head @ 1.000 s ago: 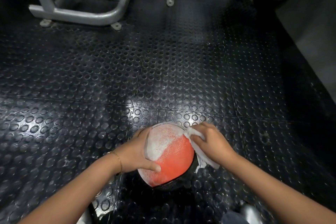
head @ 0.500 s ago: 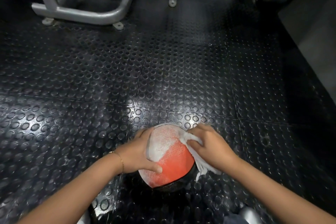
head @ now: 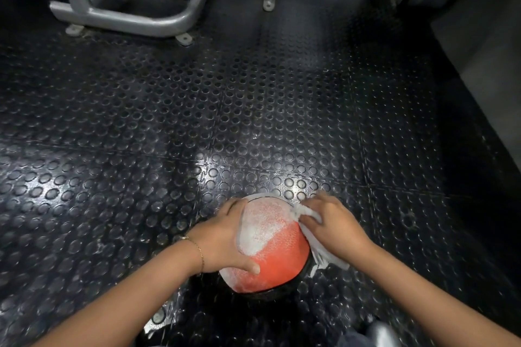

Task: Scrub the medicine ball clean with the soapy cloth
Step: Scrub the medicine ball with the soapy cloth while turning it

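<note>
Medicine ball (head: 277,265) underside hidden, cloth (head: 318,251) under right hand (head: 335,227), motion-blurred

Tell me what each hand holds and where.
The right hand grips the white cloth by its bunched upper part; the left hand holds the medicine ball by its left side.

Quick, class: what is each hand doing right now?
Left hand: holding the medicine ball, thumb across its front.
Right hand: gripping the soapy cloth against it.
</note>
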`<action>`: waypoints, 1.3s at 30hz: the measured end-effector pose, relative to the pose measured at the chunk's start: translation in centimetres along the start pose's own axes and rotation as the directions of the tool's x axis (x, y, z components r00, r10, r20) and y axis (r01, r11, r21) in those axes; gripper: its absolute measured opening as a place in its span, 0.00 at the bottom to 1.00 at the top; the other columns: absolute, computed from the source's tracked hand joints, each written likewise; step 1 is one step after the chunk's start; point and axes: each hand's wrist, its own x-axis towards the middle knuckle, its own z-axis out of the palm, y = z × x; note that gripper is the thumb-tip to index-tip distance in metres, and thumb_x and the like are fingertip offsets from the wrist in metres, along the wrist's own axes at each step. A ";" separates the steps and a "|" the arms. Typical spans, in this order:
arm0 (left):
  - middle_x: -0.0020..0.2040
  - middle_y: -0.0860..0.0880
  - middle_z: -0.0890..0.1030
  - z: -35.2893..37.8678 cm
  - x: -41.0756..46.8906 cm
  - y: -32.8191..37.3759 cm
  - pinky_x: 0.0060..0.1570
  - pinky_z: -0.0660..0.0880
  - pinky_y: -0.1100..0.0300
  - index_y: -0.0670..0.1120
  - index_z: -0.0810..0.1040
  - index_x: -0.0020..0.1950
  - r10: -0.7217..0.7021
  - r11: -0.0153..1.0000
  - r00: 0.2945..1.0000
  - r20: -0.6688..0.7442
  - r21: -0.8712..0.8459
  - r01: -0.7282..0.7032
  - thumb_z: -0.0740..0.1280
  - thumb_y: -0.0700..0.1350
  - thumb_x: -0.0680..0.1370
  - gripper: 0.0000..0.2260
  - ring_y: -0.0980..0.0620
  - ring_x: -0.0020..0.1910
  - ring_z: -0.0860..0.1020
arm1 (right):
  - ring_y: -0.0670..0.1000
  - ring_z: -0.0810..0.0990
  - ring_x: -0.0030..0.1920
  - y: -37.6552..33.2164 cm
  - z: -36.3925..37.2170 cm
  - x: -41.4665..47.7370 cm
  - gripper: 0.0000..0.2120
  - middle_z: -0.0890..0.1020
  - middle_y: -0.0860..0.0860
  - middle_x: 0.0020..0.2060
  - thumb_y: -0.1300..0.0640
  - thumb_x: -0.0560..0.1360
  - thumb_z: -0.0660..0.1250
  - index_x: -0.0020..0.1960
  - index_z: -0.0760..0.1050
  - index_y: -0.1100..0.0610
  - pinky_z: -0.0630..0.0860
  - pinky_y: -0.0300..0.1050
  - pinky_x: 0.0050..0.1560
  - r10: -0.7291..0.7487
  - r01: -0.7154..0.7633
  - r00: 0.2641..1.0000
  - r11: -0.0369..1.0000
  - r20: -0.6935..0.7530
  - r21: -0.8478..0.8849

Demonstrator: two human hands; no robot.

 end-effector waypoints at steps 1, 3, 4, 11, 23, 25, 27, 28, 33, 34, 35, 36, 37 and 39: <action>0.77 0.55 0.39 0.0 -0.1 0.0 0.68 0.64 0.56 0.51 0.38 0.77 -0.001 1.000 1.000 0.006 0.005 0.001 0.75 0.64 0.62 0.58 0.51 0.74 0.58 | 0.46 0.71 0.54 0.0 0.2 -0.4 0.11 0.73 0.46 0.51 0.55 0.76 0.62 0.58 0.76 0.51 0.70 0.44 0.58 -0.027 0.027 1.000 1.000 -0.009 0.004; 0.77 0.56 0.39 0.1 -0.2 0.1 0.67 0.66 0.55 0.51 0.38 0.77 0.000 1.000 1.000 0.002 0.014 0.000 0.74 0.65 0.62 0.58 0.51 0.74 0.58 | 0.45 0.71 0.53 0.0 0.4 -1.1 0.10 0.73 0.45 0.50 0.55 0.76 0.62 0.56 0.77 0.51 0.71 0.45 0.58 -0.055 0.055 0.998 0.998 -0.021 0.021; 0.77 0.56 0.39 0.2 -0.3 0.3 0.66 0.67 0.55 0.51 0.38 0.77 0.000 1.000 1.000 -0.006 0.017 0.000 0.74 0.65 0.62 0.58 0.51 0.74 0.59 | 0.46 0.72 0.52 0.0 0.3 -1.0 0.10 0.74 0.46 0.51 0.55 0.76 0.62 0.55 0.77 0.51 0.72 0.47 0.58 -0.039 0.039 0.999 0.999 -0.024 0.034; 0.77 0.55 0.41 -0.2 0.5 1.4 0.68 0.63 0.54 0.50 0.38 0.77 0.007 1.000 1.000 -0.008 0.021 -0.007 0.73 0.65 0.64 0.56 0.51 0.74 0.58 | 0.46 0.73 0.52 -0.2 0.2 -0.8 0.10 0.74 0.46 0.51 0.55 0.76 0.63 0.56 0.77 0.51 0.72 0.43 0.54 -0.078 0.081 0.996 0.996 -0.048 0.042; 0.77 0.54 0.40 -0.3 1.6 1.9 0.67 0.65 0.56 0.50 0.38 0.77 -0.006 0.999 1.000 0.000 0.033 0.006 0.71 0.67 0.64 0.56 0.51 0.75 0.55 | 0.47 0.76 0.45 0.1 -0.3 0.0 0.09 0.74 0.46 0.49 0.55 0.76 0.62 0.55 0.77 0.52 0.71 0.35 0.42 -0.042 0.045 0.997 0.998 -0.064 0.041; 0.77 0.53 0.40 -0.2 1.8 2.2 0.67 0.66 0.56 0.50 0.38 0.77 -0.013 0.999 1.000 0.000 0.043 0.013 0.70 0.68 0.64 0.56 0.51 0.75 0.56 | 0.49 0.76 0.48 0.3 -0.6 0.4 0.09 0.75 0.48 0.48 0.55 0.76 0.62 0.53 0.77 0.52 0.72 0.38 0.44 -0.015 0.017 0.997 0.999 -0.082 0.031; 0.77 0.53 0.41 -0.2 2.0 2.4 0.68 0.65 0.56 0.49 0.39 0.77 -0.018 0.999 1.000 -0.005 0.051 0.019 0.70 0.68 0.64 0.56 0.50 0.75 0.56 | 0.47 0.73 0.51 0.2 -0.4 0.2 0.08 0.74 0.46 0.47 0.54 0.76 0.61 0.52 0.77 0.51 0.73 0.42 0.51 -0.066 0.063 0.993 0.997 -0.099 -0.034; 0.78 0.53 0.41 -0.3 2.1 2.4 0.68 0.65 0.56 0.49 0.39 0.77 -0.023 0.998 1.000 -0.007 0.052 0.024 0.70 0.68 0.64 0.56 0.50 0.75 0.56 | 0.45 0.71 0.52 0.1 -0.2 -0.1 0.08 0.74 0.45 0.48 0.53 0.76 0.61 0.52 0.77 0.50 0.71 0.42 0.54 -0.105 0.100 0.989 0.993 -0.101 -0.061; 0.77 0.52 0.49 -0.3 2.8 2.9 0.64 0.70 0.54 0.53 0.44 0.77 -0.050 0.998 0.998 -0.031 0.042 0.052 0.70 0.69 0.63 0.53 0.47 0.71 0.64 | 0.49 0.73 0.53 -0.2 -0.9 0.5 0.10 0.76 0.48 0.50 0.54 0.76 0.61 0.56 0.76 0.53 0.68 0.41 0.51 -0.102 0.088 0.985 0.991 -0.136 -0.101; 0.77 0.52 0.50 -0.4 3.0 3.0 0.63 0.70 0.54 0.53 0.45 0.77 -0.059 0.998 0.998 -0.033 0.036 0.060 0.70 0.69 0.63 0.53 0.47 0.70 0.65 | 0.50 0.72 0.54 -0.4 -1.0 0.8 0.11 0.76 0.49 0.51 0.54 0.76 0.61 0.56 0.76 0.53 0.67 0.41 0.50 -0.106 0.089 0.984 0.988 -0.144 -0.124; 0.77 0.52 0.51 -0.5 3.1 3.0 0.63 0.70 0.54 0.54 0.45 0.77 -0.066 0.997 0.997 -0.029 0.029 0.067 0.70 0.69 0.63 0.52 0.46 0.70 0.65 | 0.50 0.72 0.54 -0.6 -1.0 0.9 0.11 0.76 0.49 0.51 0.54 0.76 0.61 0.56 0.76 0.53 0.66 0.41 0.50 -0.122 0.101 0.984 0.984 -0.134 -0.149; 0.77 0.51 0.51 -0.6 3.2 3.0 0.63 0.70 0.53 0.54 0.46 0.77 -0.071 0.997 0.997 -0.023 0.025 0.072 0.70 0.69 0.63 0.52 0.46 0.70 0.65 | 0.49 0.71 0.54 -0.8 -1.0 0.8 0.10 0.75 0.48 0.51 0.54 0.76 0.61 0.56 0.76 0.52 0.66 0.41 0.50 -0.144 0.123 0.983 0.978 -0.116 -0.168; 0.77 0.51 0.50 -0.6 3.2 2.9 0.64 0.70 0.53 0.53 0.45 0.77 -0.073 0.997 0.997 -0.015 0.024 0.073 0.71 0.69 0.63 0.52 0.46 0.70 0.65 | 0.48 0.71 0.53 -1.0 -0.9 0.6 0.10 0.75 0.47 0.50 0.53 0.76 0.61 0.55 0.76 0.50 0.67 0.41 0.51 -0.162 0.144 0.982 0.974 -0.096 -0.175; 0.77 0.51 0.50 -0.5 3.2 2.7 0.64 0.70 0.52 0.53 0.45 0.77 -0.071 0.997 0.997 -0.011 0.032 0.071 0.70 0.69 0.63 0.53 0.46 0.70 0.65 | 0.48 0.72 0.54 -1.2 -1.0 0.6 0.10 0.75 0.47 0.50 0.53 0.76 0.61 0.55 0.76 0.50 0.69 0.43 0.53 -0.164 0.149 0.983 0.975 -0.080 -0.163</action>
